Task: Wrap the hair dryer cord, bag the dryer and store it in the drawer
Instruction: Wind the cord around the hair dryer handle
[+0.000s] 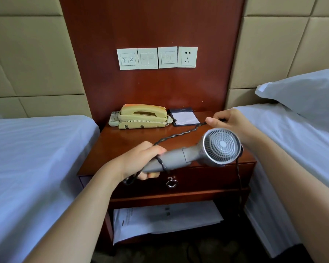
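A grey hair dryer is held level above the wooden nightstand, its round intake grille facing me. My left hand grips the handle, where one turn of the black twisted cord crosses it. From there the cord runs up and right to my right hand, which pinches it above the nightstand's back right corner. A further stretch of cord hangs down behind the dryer head, past the closed drawer with its metal ring pull. No bag is in view.
A beige telephone and a notepad in a dark holder stand at the back of the nightstand. Papers lie on the lower shelf. Beds with white sheets flank it at left and right. Switches and a socket are on the wall panel.
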The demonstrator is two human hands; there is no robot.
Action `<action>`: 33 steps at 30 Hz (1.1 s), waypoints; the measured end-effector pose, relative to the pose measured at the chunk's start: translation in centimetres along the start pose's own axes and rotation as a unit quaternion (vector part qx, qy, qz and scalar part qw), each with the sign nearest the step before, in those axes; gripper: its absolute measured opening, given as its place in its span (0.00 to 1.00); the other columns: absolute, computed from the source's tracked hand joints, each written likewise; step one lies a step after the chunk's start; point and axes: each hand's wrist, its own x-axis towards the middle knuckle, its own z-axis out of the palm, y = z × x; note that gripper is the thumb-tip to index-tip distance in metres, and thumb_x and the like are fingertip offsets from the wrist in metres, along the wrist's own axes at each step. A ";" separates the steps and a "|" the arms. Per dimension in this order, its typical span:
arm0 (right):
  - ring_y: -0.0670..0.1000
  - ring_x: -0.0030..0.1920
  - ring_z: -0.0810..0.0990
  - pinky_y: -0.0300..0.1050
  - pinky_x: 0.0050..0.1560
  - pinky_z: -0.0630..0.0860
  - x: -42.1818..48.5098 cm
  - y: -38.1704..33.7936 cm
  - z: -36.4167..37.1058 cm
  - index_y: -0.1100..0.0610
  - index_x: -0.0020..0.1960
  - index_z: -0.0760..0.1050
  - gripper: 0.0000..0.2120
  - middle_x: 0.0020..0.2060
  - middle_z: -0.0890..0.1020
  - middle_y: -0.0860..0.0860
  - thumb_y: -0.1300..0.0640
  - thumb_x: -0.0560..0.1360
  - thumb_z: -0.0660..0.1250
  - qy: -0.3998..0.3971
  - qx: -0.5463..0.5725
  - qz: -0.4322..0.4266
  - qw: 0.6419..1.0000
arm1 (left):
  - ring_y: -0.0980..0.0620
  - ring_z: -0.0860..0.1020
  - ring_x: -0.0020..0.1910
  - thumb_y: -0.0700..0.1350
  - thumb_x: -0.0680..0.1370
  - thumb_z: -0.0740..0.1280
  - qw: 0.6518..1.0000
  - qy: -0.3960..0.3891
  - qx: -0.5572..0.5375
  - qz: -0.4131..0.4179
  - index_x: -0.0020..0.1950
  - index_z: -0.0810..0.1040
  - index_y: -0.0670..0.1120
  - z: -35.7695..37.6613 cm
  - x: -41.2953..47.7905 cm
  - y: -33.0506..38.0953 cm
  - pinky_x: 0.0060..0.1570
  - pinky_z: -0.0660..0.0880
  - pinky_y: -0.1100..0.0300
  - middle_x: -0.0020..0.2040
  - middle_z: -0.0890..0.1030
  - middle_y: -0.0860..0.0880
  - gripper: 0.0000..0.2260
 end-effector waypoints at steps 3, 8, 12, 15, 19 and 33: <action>0.43 0.27 0.64 0.42 0.30 0.62 -0.1 1.8 0.5 0.53 0.24 0.71 0.16 0.20 0.69 0.47 0.53 0.69 0.66 -0.012 0.030 0.004 0.999 | 0.56 0.61 0.16 0.43 0.81 0.50 0.995 -0.020 -0.095 0.006 0.43 0.75 0.35 -0.5 0.0 -0.1 0.18 0.53 0.71 0.21 0.68 0.46 0.18; 0.43 0.27 0.59 0.43 0.31 0.55 -0.7 2.6 2.2 0.61 0.28 0.63 0.21 0.26 0.61 0.52 0.55 0.77 0.63 -0.042 -0.022 0.034 0.998 | 0.57 0.58 0.14 0.49 0.79 0.49 0.965 -0.021 -0.260 0.005 0.44 0.78 0.36 -0.9 0.4 -1.0 0.21 0.48 0.66 0.22 0.66 0.45 0.22; 0.44 0.26 0.57 0.40 0.30 0.55 -1.2 1.5 3.2 0.57 0.28 0.60 0.23 0.26 0.59 0.50 0.50 0.78 0.60 -0.117 -0.035 0.047 0.991 | 0.57 0.57 0.14 0.49 0.80 0.48 0.952 0.073 -0.297 0.011 0.46 0.73 0.38 -2.2 1.0 -1.9 0.19 0.50 0.68 0.23 0.67 0.45 0.20; 0.46 0.27 0.61 0.42 0.33 0.60 -1.8 -0.4 3.8 0.55 0.27 0.64 0.23 0.25 0.64 0.50 0.48 0.78 0.59 -0.180 -0.055 0.043 0.981 | 0.56 0.58 0.13 0.49 0.81 0.50 0.938 0.150 -0.313 -0.021 0.42 0.69 0.41 -3.4 1.5 -3.1 0.16 0.56 0.72 0.23 0.69 0.46 0.16; 0.47 0.27 0.61 0.42 0.32 0.63 -2.8 -4.4 5.2 0.56 0.27 0.63 0.22 0.25 0.65 0.49 0.49 0.78 0.61 -0.242 -0.112 -0.025 0.963 | 0.55 0.60 0.13 0.51 0.80 0.53 0.918 0.243 -0.306 -0.071 0.49 0.72 0.44 -4.1 2.1 -4.5 0.15 0.58 0.70 0.25 0.70 0.45 0.13; 0.49 0.32 0.74 0.51 0.35 0.70 -1.8 -9.9 5.1 0.57 0.42 0.79 0.12 0.31 0.78 0.49 0.52 0.76 0.61 -0.039 -0.129 -0.155 0.979 | 0.52 0.67 0.22 0.45 0.80 0.48 0.943 0.275 0.190 0.005 0.47 0.76 0.40 -2.2 1.4 -4.3 0.29 0.64 0.57 0.27 0.74 0.46 0.18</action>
